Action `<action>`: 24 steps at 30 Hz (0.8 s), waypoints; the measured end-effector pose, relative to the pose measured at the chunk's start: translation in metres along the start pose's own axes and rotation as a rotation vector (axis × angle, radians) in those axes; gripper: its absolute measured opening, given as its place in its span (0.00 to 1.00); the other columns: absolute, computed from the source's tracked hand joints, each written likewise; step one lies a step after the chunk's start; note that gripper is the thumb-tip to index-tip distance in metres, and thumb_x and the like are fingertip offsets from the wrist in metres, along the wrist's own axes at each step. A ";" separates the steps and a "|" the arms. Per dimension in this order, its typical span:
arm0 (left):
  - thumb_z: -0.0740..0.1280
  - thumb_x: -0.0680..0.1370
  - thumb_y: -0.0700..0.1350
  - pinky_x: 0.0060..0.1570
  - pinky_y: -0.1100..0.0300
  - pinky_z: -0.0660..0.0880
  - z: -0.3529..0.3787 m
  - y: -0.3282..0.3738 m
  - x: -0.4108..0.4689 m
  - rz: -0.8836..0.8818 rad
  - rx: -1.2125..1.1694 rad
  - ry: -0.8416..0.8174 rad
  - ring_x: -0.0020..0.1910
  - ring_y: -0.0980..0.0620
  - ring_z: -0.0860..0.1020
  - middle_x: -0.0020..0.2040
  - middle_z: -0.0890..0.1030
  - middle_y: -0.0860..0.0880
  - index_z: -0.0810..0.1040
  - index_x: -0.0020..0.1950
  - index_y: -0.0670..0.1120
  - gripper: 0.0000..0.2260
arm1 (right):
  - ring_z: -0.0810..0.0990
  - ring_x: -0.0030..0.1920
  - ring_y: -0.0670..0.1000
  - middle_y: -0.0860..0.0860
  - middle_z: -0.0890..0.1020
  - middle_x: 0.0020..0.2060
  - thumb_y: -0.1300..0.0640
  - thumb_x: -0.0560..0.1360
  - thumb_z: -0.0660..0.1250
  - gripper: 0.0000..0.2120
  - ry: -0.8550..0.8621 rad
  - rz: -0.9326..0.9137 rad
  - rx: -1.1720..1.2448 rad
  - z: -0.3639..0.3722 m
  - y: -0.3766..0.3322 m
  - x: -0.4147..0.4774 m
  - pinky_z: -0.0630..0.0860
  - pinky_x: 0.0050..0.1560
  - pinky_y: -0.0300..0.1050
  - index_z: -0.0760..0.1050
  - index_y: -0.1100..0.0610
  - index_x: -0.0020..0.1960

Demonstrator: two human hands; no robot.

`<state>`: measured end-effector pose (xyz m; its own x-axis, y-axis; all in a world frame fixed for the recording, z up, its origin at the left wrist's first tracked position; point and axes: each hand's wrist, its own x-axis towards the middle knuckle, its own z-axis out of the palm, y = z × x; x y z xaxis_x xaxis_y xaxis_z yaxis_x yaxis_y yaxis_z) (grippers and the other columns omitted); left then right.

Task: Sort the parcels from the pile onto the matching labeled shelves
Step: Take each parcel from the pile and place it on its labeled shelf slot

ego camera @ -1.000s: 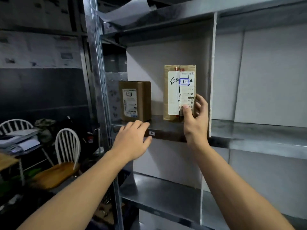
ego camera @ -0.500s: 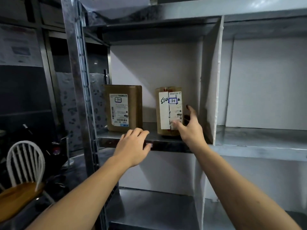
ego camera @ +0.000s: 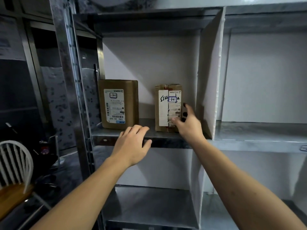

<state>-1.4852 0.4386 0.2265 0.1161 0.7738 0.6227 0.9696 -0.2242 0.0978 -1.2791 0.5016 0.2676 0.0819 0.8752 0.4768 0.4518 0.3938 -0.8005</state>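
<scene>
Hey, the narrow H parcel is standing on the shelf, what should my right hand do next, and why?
Probably let go and draw the right hand back: the narrow parcel stands upright on the shelf beside the wider H parcel, apparently placed.

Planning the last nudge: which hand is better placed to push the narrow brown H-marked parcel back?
Probably right. The right hand touches the narrow brown cardboard parcel; the left hand rests on the grey metal shelf edge, away from it.

Right hand [ego camera: 191, 128] blurred, contact with parcel [ego camera: 163, 112] unclear
</scene>
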 end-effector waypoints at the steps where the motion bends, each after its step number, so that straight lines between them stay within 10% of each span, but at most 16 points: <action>1: 0.58 0.79 0.58 0.64 0.51 0.66 -0.002 0.001 -0.004 0.005 -0.006 0.014 0.65 0.52 0.68 0.67 0.71 0.54 0.66 0.72 0.54 0.22 | 0.75 0.67 0.52 0.52 0.77 0.69 0.51 0.79 0.70 0.35 0.027 -0.008 0.008 -0.002 0.000 -0.004 0.71 0.63 0.46 0.57 0.50 0.80; 11: 0.60 0.79 0.54 0.58 0.58 0.68 0.000 0.064 -0.061 0.151 -0.126 0.095 0.60 0.53 0.73 0.61 0.77 0.52 0.72 0.68 0.50 0.19 | 0.80 0.52 0.58 0.55 0.80 0.55 0.52 0.78 0.66 0.15 0.170 -0.589 -0.520 -0.063 0.049 -0.118 0.79 0.49 0.53 0.78 0.58 0.61; 24: 0.60 0.76 0.55 0.56 0.52 0.70 0.078 0.355 -0.091 0.432 -0.305 -0.173 0.58 0.45 0.74 0.60 0.77 0.50 0.75 0.65 0.49 0.20 | 0.80 0.51 0.60 0.53 0.80 0.56 0.46 0.78 0.62 0.16 0.017 -0.098 -1.210 -0.349 0.177 -0.253 0.76 0.48 0.53 0.77 0.53 0.61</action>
<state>-1.1350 0.3350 0.1442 0.5477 0.6535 0.5224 0.7227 -0.6842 0.0982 -0.9101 0.2519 0.1323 0.0084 0.8491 0.5281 0.9935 -0.0669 0.0917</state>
